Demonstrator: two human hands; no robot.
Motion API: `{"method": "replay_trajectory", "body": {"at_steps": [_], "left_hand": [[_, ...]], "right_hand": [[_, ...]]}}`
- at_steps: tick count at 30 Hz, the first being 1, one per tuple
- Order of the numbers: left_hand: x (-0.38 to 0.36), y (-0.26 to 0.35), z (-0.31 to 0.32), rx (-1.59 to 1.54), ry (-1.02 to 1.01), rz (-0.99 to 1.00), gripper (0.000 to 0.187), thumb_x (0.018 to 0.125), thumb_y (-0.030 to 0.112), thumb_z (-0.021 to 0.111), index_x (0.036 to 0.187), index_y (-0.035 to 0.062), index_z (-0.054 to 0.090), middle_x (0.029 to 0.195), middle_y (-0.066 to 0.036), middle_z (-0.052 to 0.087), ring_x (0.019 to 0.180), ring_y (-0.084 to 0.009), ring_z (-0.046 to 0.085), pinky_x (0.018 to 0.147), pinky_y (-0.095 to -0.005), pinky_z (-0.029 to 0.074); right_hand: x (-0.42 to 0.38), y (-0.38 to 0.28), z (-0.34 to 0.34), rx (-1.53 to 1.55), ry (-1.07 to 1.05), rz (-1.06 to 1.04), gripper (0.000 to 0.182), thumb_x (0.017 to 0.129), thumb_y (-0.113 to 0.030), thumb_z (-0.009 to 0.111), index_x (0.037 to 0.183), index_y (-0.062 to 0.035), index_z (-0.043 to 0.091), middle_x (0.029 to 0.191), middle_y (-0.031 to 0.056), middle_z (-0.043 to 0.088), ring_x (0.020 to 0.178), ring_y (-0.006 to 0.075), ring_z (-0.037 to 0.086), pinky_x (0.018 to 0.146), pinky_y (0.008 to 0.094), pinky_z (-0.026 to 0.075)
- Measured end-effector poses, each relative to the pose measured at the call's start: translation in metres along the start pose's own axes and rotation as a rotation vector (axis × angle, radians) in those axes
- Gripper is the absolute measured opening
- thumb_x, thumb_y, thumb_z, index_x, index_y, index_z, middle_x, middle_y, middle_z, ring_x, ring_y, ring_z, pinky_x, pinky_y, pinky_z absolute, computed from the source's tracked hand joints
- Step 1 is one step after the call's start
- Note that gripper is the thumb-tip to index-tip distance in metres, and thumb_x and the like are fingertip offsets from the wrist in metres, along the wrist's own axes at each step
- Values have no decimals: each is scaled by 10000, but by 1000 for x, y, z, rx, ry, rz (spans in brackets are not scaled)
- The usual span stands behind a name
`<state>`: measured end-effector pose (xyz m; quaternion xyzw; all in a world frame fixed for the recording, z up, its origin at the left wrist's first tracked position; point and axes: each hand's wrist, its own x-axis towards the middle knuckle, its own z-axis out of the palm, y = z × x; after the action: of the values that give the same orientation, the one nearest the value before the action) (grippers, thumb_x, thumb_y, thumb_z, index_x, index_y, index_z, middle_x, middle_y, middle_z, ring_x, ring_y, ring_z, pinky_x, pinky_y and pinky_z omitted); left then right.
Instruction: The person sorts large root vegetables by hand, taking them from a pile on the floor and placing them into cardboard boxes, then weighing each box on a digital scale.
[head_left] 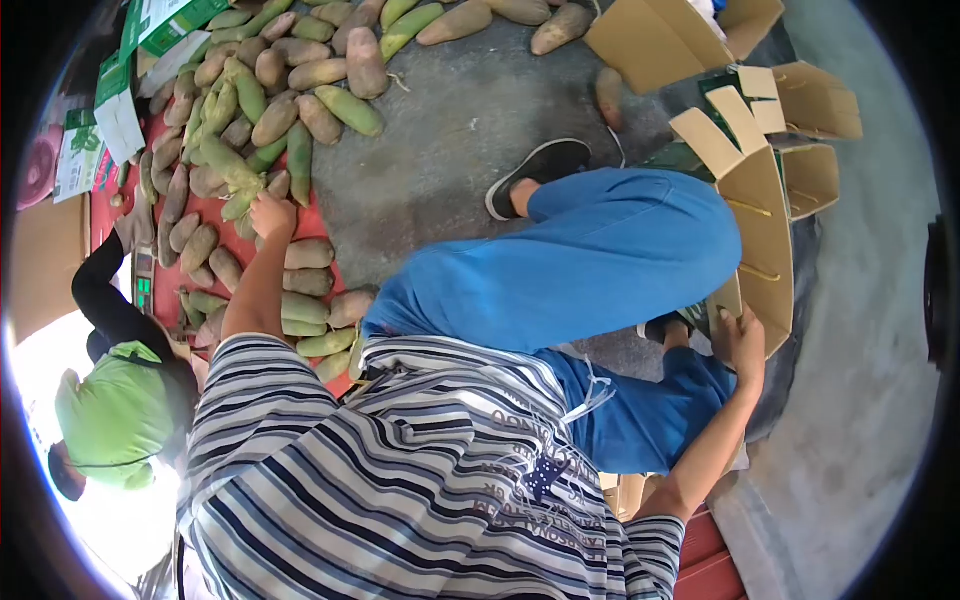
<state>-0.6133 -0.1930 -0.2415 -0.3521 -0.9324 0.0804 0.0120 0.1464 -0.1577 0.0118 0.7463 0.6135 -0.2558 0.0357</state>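
Note:
On the left, my left hand point(272, 216) reaches into a spread of radishes, green at the top and brownish with soil lower down. Its fingers are closed at the stubby leaf end of a green radish point(232, 165); the fingertips are partly hidden. Over on the right, my right hand point(740, 345) grips the edge of an open cardboard box point(768, 240), thumb and fingers closed on a flap. The box stands beside my bent knee, its inside partly hidden by my leg.
More open cardboard boxes point(815, 100) stand at the upper right. A lone radish point(608, 98) lies on the dark floor sheet point(440, 150). Green-and-white cartons point(118, 105) stand at the upper left. A co-worker in a green top point(115, 415) is near a scale display point(144, 287).

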Motion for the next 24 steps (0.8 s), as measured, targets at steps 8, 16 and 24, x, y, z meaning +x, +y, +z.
{"method": "replay_trajectory", "body": {"at_steps": [8, 16, 24], "left_hand": [[61, -27, 11, -695, -454, -340, 350, 877, 244, 493, 1116, -12, 519, 1116, -206, 531, 986, -299, 527, 803, -345, 405], [84, -52, 68, -1175, -467, -528, 254, 806, 156, 655, 1011, 22, 586, 752, -70, 587, 546, -169, 528, 382, -286, 353], [87, -39, 66, -806, -385, -424, 357, 796, 226, 667, 1042, -29, 618, 802, -138, 661, 628, -238, 631, 533, -346, 487]], "right_hand": [[1, 1, -1, 27, -48, 28, 316, 898, -144, 564, 1169, 19, 564, 1021, 158, 660, 927, 212, 605, 852, 329, 443], [3, 5, 1, 51, -39, 38, 300, 894, -162, 562, 1142, 7, 580, 1023, 203, 645, 953, 301, 618, 846, 361, 451], [3, -4, -5, -10, -90, 50, 335, 908, -147, 559, 1207, 5, 554, 1080, 129, 649, 985, 204, 586, 892, 333, 426]]}}
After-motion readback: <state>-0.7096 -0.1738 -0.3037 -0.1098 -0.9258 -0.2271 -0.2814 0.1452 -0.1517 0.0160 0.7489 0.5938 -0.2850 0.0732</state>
